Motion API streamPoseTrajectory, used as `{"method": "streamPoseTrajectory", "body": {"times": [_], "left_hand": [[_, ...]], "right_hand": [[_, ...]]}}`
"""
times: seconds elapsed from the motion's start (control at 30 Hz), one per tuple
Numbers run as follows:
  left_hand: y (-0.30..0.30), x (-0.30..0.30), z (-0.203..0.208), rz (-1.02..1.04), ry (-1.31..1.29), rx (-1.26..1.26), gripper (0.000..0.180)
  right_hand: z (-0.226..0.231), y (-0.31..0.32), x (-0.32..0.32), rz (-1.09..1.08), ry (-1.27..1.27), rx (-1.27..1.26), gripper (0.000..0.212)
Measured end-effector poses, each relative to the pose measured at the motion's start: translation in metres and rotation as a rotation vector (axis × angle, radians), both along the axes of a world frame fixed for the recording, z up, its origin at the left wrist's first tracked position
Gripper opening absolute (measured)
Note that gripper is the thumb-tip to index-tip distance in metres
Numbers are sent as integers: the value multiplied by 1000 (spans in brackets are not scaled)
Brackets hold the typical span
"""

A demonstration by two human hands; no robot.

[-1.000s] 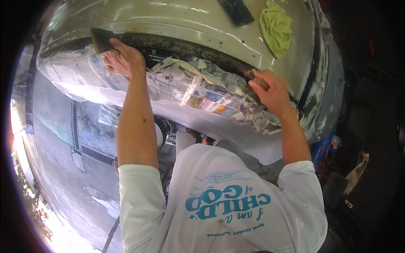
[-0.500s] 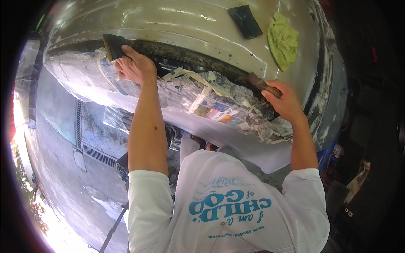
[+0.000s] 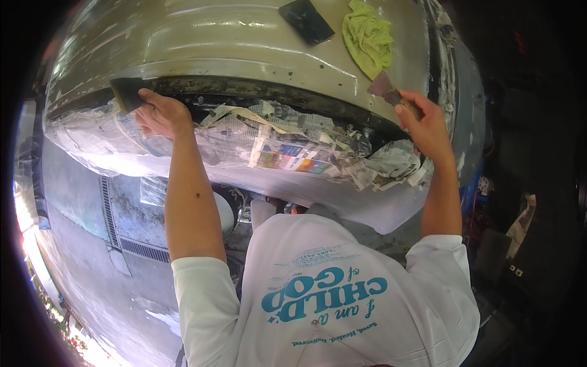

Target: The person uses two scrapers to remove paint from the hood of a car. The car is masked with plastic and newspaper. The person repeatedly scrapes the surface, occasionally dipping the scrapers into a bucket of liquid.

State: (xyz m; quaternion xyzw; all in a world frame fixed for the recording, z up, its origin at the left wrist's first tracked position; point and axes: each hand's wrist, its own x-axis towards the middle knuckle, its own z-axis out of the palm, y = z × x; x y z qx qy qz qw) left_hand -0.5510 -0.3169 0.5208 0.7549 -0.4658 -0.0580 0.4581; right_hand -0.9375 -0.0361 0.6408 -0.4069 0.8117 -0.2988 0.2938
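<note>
My left hand (image 3: 162,114) is closed on a sanding pad (image 3: 128,95), dark with a tan edge. The pad rests near the left end of a dark, dirty channel (image 3: 244,90) along the edge of a beige vehicle panel (image 3: 238,43). On the right, my right hand (image 3: 428,125) grips the wooden handle of a putty knife (image 3: 384,87). Its stained blade points up and left over the panel, just below a crumpled yellow-green cloth (image 3: 367,40). Torn newspaper masking (image 3: 287,150) hangs along the near side of the channel.
A dark rectangular sheet (image 3: 307,22) lies on the panel left of the cloth. Clear plastic film (image 3: 92,134) covers the vehicle's side below the channel. A floor drain grate (image 3: 143,249) runs across the concrete at left. Dark crumbs are scattered on the panel.
My right hand has lifted the putty knife from the channel's right end, up over the panel toward the cloth. My left hand still holds the pad at the channel. The whole view has shifted.
</note>
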Motion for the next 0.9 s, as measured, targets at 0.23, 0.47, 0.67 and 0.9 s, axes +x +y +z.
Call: {"method": "streamPoseTrajectory", "body": {"times": [0.23, 0.47, 0.67, 0.9], "left_hand": [[-4, 4, -8, -44, 42, -51, 79], [-3, 6, -5, -52, 29, -36, 80], [1, 0, -1, -37, 52, -37, 77], [-2, 3, -6, -29, 41, -54, 73]], "right_hand": [[-50, 46, 12, 95, 248, -164, 36], [-51, 48, 13, 228, 305, -126, 34], [-46, 48, 12, 244, 312, -80, 33], [-23, 25, 11, 314, 358, 10, 31]]}}
